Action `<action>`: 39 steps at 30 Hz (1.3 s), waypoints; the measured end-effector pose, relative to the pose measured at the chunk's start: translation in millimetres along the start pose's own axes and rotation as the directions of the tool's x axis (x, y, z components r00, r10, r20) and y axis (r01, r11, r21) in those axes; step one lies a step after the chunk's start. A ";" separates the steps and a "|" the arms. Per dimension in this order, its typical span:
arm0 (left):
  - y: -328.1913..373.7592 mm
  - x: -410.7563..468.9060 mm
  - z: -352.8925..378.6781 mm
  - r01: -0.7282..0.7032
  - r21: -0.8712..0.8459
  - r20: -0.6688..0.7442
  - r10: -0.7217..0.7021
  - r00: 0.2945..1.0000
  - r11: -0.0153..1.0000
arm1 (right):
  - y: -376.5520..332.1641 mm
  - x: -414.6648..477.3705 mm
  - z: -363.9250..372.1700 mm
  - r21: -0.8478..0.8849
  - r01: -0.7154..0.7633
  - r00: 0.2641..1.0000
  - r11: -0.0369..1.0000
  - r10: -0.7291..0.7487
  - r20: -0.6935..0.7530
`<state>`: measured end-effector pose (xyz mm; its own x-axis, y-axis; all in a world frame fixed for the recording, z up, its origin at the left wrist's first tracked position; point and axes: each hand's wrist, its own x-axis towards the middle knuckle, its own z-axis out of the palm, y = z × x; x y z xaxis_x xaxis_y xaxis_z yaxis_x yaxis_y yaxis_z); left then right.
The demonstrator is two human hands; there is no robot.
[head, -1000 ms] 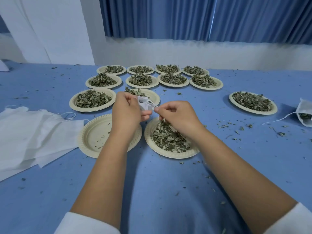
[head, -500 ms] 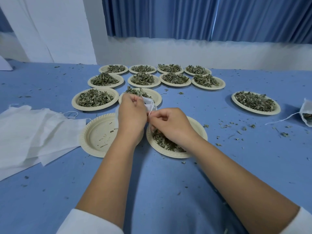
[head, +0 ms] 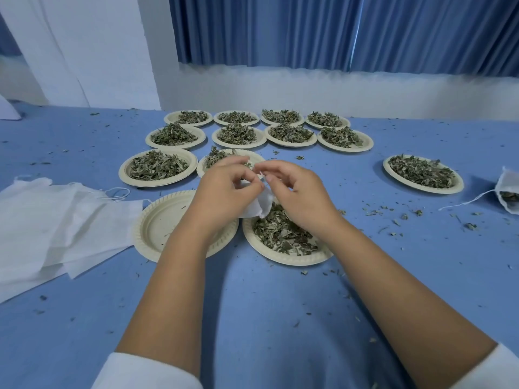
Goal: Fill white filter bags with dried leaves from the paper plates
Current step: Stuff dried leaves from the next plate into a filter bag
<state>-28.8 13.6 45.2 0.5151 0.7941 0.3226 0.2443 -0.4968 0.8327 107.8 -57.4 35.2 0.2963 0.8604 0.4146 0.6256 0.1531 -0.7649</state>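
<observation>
My left hand point(head: 224, 189) and my right hand point(head: 295, 192) meet above the near plates, both pinching a small white filter bag point(head: 259, 204) that hangs between them. Just beneath the bag sits a paper plate point(head: 283, 256) with a loose heap of dried leaves point(head: 280, 231). To its left lies an empty paper plate point(head: 157, 220), partly covered by my left wrist. A pile of flat white filter bags point(head: 56, 220) lies at the left of the blue table.
Several leaf-filled paper plates point(head: 252, 136) stand in rows behind my hands, and one more plate point(head: 422, 174) sits at the right. A filled bag with a drawstring point(head: 507, 193) lies at the far right edge. Leaf crumbs are scattered over the tablecloth.
Both hands have risen slightly and the bag now hangs lower between them, more of it showing. My right hand has lifted off the leaf pile on the near plate.
</observation>
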 end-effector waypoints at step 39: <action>-7.6 4.4 3.2 0.022 -0.018 -0.152 -0.025 0.988 1.000 | 15.3 -10.0 -20.5 -0.431 -0.048 0.879 0.901 0.243 0.410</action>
<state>-25.7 19.8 38.9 0.3780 0.8500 0.3668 0.2404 -0.4727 0.8478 129.3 -73.6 29.4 0.1164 0.9929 -0.0240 0.8608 -0.1129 -0.4963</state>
